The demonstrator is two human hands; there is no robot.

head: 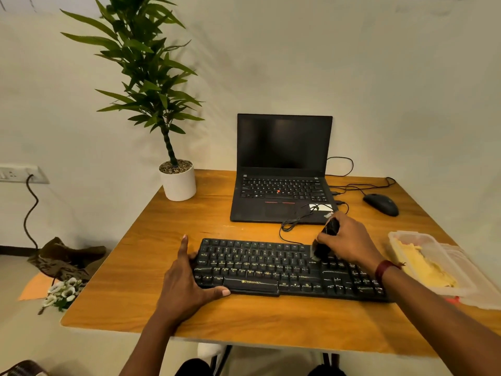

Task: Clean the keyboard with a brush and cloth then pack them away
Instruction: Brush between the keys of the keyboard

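Note:
A black keyboard (271, 270) lies across the front of the wooden table (151, 240). My left hand (187, 278) holds its left end, thumb on the front edge and fingers along the side. My right hand (349, 240) grips a black brush (324, 244) whose bristles touch the keys right of the letter block. A yellow cloth (425, 267) lies inside a clear plastic box (439, 256) at the right edge of the table.
An open black laptop (282, 169) stands behind the keyboard, with a cable looped in front of it. A black mouse (381, 204) sits at the back right. A potted plant (177, 180) stands at the back left corner.

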